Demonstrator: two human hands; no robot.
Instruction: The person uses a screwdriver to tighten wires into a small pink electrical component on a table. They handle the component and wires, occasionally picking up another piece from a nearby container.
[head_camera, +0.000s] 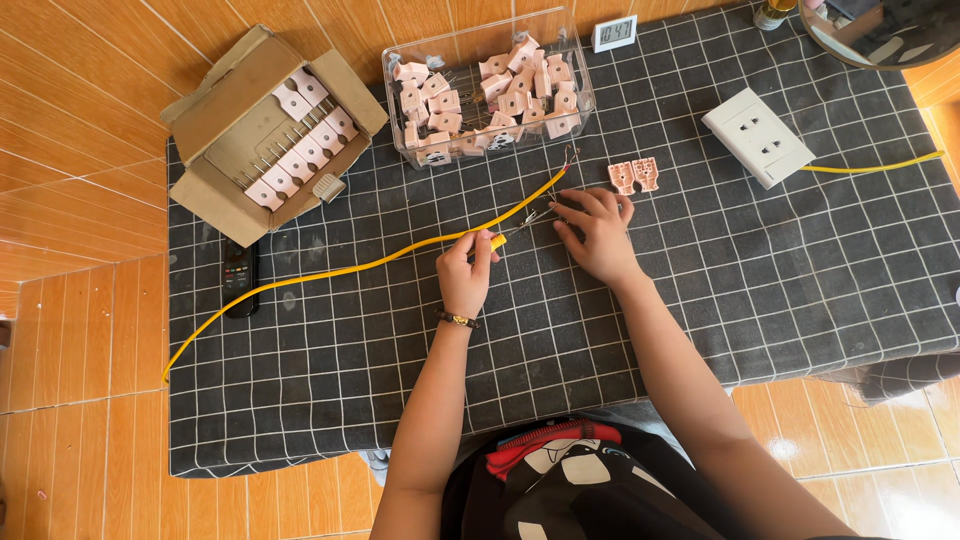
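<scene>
Left hand (466, 268) — smooth yellow cable (330, 272)

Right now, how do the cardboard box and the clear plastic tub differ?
The cardboard box is opaque brown, its flaps open; the clear plastic tub is see-through. In the box the pink pieces lie in neat rows; in the tub they are heaped loosely. Both rest on the checked cloth.

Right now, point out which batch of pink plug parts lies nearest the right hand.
The loose pair of pink parts on the cloth, just beyond the right hand. The other batches sit in the clear tub and the cardboard box, farther off.
</scene>
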